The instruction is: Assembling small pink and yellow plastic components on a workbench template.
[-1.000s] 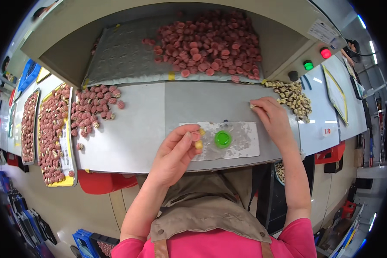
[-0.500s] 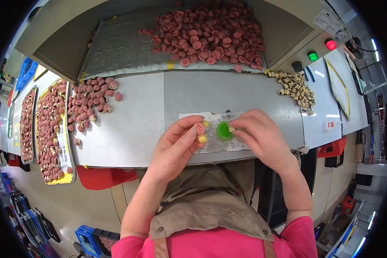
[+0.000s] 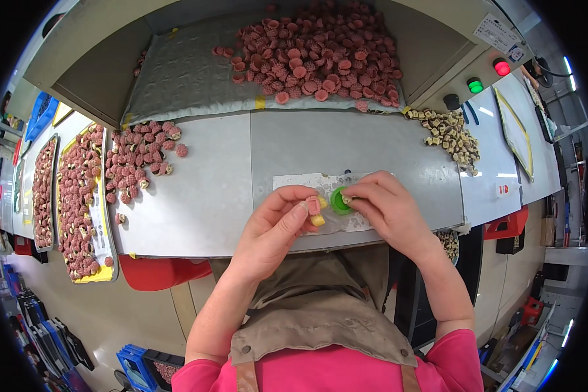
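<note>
My left hand (image 3: 274,228) is closed on a pink raspberry-shaped shell (image 3: 313,205), held between thumb and fingers. Yellow coverings (image 3: 317,221) show at the fingertips behind it. A small round green cup (image 3: 339,204) stands just to the right of that shell. Over the cup's right side, my right hand (image 3: 398,215) pinches a small cream-coloured piece (image 3: 347,198). Whether this piece touches the cup's inside, I cannot tell. Under both hands lies a whitish, stained sheet (image 3: 297,181) on the grey table.
Many pink shells (image 3: 320,59) are heaped on a grey cloth under the hood. At right lies a pile of cream-and-brown pieces (image 3: 447,134). Filled raspberry-shaped pieces (image 3: 140,153) spread at left beside loaded trays (image 3: 106,232). Red and green buttons (image 3: 475,85) sit on the hood's right post.
My right hand has moved a little left, bringing the small piece over the green cup. My left hand has shifted slightly right and down with the pink shell, which is now turned differently.
</note>
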Action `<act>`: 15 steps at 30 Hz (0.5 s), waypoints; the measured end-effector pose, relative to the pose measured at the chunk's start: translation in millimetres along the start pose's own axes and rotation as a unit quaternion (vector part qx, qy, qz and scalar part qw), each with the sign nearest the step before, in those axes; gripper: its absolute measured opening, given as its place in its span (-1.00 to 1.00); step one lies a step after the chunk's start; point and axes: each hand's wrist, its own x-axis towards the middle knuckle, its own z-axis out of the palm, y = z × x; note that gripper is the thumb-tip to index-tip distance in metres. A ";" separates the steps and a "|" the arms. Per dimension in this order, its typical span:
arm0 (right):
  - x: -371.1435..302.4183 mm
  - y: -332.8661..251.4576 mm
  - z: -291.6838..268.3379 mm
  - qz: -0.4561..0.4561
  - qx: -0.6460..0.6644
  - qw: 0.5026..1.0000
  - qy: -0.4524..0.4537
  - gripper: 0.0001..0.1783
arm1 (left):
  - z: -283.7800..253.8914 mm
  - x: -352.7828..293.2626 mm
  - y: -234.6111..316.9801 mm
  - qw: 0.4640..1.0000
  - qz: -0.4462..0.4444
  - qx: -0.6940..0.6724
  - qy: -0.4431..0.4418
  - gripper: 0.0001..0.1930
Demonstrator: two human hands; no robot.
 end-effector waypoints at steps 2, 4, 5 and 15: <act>-3.6 -1.4 -1.7 0.115 0.144 0.983 0.012 -0.79 | 3.2 -0.1 1.3 1.000 -0.003 0.017 0.002 -0.70; -5.3 -4.5 -1.9 0.169 0.215 0.962 0.017 -0.80 | 7.4 -0.2 2.2 0.999 -0.013 0.049 0.009 -0.66; -5.6 -6.8 -1.8 0.166 0.250 0.953 0.033 -0.80 | 8.8 -0.2 2.3 0.999 -0.011 0.051 0.010 -0.66; 13.7 -32.4 12.5 -0.017 0.131 0.988 0.076 -0.79 | 10.7 0.4 2.3 0.999 -0.004 0.045 0.017 -0.68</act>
